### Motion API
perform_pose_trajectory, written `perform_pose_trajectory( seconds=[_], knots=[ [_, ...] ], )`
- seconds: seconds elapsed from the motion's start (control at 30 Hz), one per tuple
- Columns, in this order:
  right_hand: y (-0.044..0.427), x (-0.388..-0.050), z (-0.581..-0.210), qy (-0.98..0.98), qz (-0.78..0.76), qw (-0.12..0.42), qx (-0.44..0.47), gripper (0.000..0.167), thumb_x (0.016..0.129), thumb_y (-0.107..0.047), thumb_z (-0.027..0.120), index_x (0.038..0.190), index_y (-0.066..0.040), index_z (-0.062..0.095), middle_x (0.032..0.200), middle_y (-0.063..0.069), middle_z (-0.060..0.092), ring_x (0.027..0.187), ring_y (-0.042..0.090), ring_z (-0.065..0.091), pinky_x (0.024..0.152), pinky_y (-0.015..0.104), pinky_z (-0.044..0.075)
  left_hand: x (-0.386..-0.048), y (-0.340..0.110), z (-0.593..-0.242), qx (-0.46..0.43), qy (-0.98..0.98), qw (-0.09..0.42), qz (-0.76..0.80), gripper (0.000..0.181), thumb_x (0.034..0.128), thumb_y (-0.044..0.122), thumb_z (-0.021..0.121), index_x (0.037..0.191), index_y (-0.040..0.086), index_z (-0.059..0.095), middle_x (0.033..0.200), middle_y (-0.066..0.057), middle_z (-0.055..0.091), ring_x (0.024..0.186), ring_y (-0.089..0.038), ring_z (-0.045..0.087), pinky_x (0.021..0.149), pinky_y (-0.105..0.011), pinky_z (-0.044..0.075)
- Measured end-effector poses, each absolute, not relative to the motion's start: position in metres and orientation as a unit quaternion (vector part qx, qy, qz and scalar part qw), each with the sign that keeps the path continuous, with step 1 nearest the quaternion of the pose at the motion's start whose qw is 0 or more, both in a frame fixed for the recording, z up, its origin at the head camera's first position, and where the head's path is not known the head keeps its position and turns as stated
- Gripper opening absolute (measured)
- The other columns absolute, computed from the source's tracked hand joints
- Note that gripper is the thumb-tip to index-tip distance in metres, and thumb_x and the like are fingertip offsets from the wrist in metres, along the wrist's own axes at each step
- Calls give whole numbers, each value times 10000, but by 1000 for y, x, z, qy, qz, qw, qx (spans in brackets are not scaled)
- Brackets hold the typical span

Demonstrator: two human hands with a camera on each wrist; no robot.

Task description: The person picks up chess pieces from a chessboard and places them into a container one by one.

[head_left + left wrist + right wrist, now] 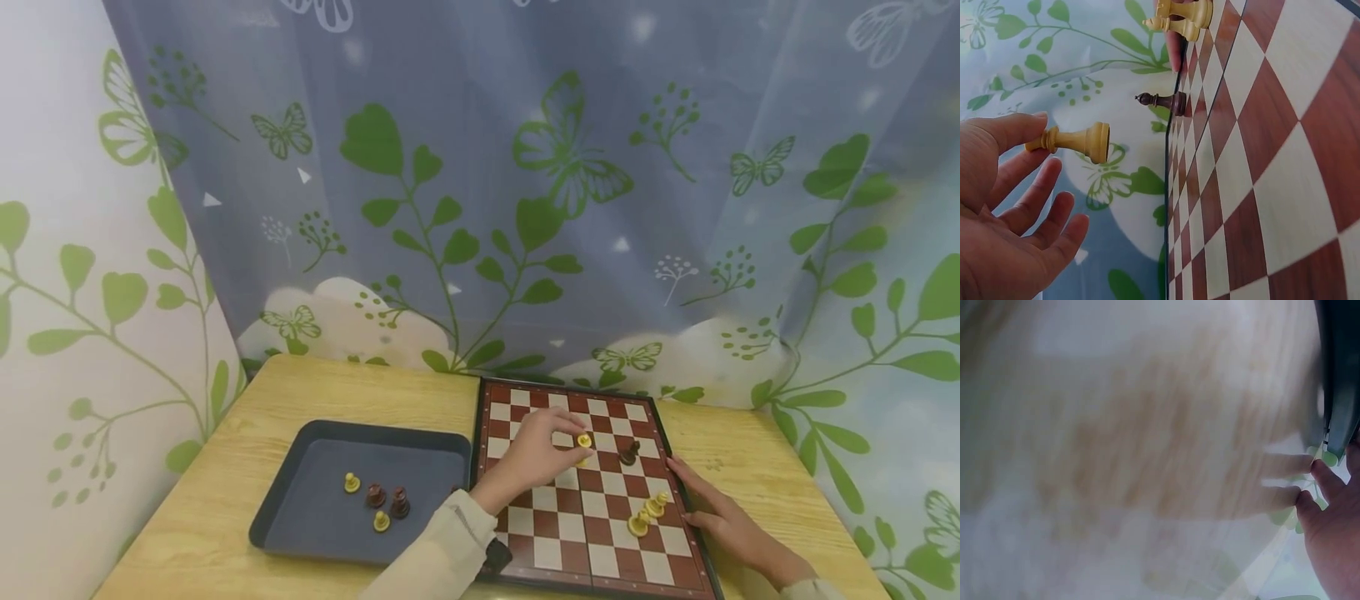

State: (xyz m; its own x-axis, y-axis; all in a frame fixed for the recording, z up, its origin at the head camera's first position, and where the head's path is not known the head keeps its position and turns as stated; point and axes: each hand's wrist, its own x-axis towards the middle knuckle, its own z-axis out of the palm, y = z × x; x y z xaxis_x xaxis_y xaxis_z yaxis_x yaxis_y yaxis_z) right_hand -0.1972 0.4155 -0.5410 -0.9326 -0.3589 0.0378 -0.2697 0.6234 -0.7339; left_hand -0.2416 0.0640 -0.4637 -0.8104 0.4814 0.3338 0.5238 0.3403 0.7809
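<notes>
My left hand (536,454) pinches a yellow chess piece (1079,140) by its top between thumb and forefinger, the other fingers spread loosely. Its head is hidden by the fingertips, so its kind is unclear. In the left wrist view the piece tilts sideways, its base apart from the chessboard (547,550). A dark bishop (1163,102) stands on the board to the right of this hand. Two yellow chess pieces (638,523) stand close together nearer the board's right edge. My right hand (727,525) rests at that edge, fingers fairly straight, holding nothing.
Left of the board lies a dark grey tray (300,467) on the wooden table (202,508). Inside are two yellow pawns (352,482) and dark red pieces (400,502), one partly hidden by the left sleeve. A patterned curtain (465,208) hangs right behind the table.
</notes>
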Motion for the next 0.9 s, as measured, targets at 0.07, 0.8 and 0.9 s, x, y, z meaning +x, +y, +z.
perform_pose_trajectory(
  seconds=[0.07,0.8,0.9],
  knots=[
    [415,-197,-541,898,-398,57,-178,751,955,-68,613,1620,-92,264,1618,358,172,1259,-317,107,968,33,278,-240,60,-465,-303,-818,16,-488,231,949,222,747,1113,64,785,1257,-30,691,1250,-224,594,1072,-430,479],
    [414,-195,-543,892,-393,29,-221,717,980,-46,589,1613,-51,253,1590,-252,124,1320,-300,102,937,-46,172,-203,-8,-471,-261,-809,29,-526,204,930,189,763,1101,80,784,1242,-32,683,1236,-249,589,1062,-512,470],
    [415,-195,-544,889,-394,25,-231,719,981,-31,583,1613,-35,240,1558,-340,109,1326,-301,99,928,-47,170,-195,-27,-472,-250,-808,17,-533,213,931,188,759,1114,80,780,1259,-46,675,1248,-278,572,1052,-560,462]
  ],
)
